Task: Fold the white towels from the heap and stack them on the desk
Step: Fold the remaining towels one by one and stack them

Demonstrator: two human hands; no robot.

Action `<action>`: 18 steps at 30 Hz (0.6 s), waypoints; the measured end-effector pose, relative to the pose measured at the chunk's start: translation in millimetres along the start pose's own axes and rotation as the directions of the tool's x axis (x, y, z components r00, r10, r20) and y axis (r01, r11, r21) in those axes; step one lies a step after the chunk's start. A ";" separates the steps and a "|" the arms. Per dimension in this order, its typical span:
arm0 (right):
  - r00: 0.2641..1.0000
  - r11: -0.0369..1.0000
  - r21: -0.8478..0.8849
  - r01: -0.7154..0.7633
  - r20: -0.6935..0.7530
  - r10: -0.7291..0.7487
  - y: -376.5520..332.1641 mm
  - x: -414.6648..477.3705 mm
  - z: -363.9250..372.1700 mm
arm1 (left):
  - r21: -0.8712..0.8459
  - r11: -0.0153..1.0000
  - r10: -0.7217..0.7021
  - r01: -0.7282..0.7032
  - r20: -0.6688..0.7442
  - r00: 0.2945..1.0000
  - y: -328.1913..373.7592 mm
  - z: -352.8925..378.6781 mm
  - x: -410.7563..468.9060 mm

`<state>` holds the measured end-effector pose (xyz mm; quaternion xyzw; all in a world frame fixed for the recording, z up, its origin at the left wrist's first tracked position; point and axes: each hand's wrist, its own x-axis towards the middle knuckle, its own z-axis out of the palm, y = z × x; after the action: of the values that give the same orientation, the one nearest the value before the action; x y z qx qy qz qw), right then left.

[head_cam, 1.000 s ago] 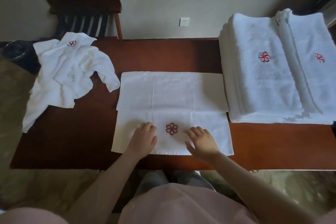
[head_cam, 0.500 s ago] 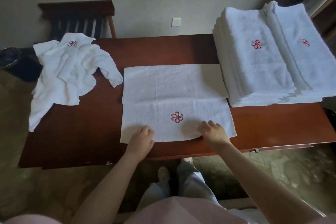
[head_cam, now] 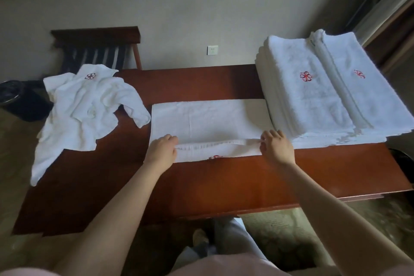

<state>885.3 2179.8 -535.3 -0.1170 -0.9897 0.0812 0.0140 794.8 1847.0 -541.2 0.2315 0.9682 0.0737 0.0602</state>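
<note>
A white towel lies flat in the middle of the dark red desk. Its near edge is lifted and rolled away from me, so the red flower mark shows only at the fold line. My left hand grips that edge at the left end. My right hand pinches it at the right end. A crumpled heap of white towels hangs over the desk's left end. Folded white towels are stacked at the right in two side-by-side piles.
A dark wooden luggage rack stands against the wall behind the heap, and a black bin sits on the floor at far left. A wall socket is behind the desk. My legs and feet show below the desk's front edge.
Both hands moved apart to the towel's near corners, took hold of the near edge and carried it away from me over the flower mark. The camera view tilted up.
</note>
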 end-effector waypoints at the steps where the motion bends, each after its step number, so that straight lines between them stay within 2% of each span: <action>1: 1.000 1.000 0.017 -0.013 -0.026 0.013 -0.2 13.6 -4.6 | 0.002 1.000 -0.010 0.010 -0.028 1.000 -1.6 -6.7 12.4; 6: 0.994 0.996 0.083 0.021 -0.107 -0.012 -5.1 83.1 -22.6 | -0.011 0.996 -0.086 0.085 -0.087 0.993 -11.3 -29.1 76.0; 9: 0.996 0.993 0.105 0.047 -0.076 -0.039 -5.9 119.1 -24.6 | -0.012 0.988 -0.154 0.154 -0.060 0.986 -19.1 -33.2 105.0; 13: 0.998 0.992 0.110 0.061 -0.010 -0.060 0.1 157.1 -12.2 | 0.040 0.986 -0.159 0.159 -0.021 0.987 -26.8 -31.3 140.1; 18: 0.984 0.992 0.033 0.120 0.131 -0.123 9.8 185.1 12.7 | 0.160 0.973 -0.196 0.168 0.184 0.963 -32.6 -14.6 174.8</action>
<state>706.9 2230.5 -547.8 -0.0505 -0.9927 0.1001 -0.0455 623.4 1896.5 -546.8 0.1512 0.9773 -0.0250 0.1463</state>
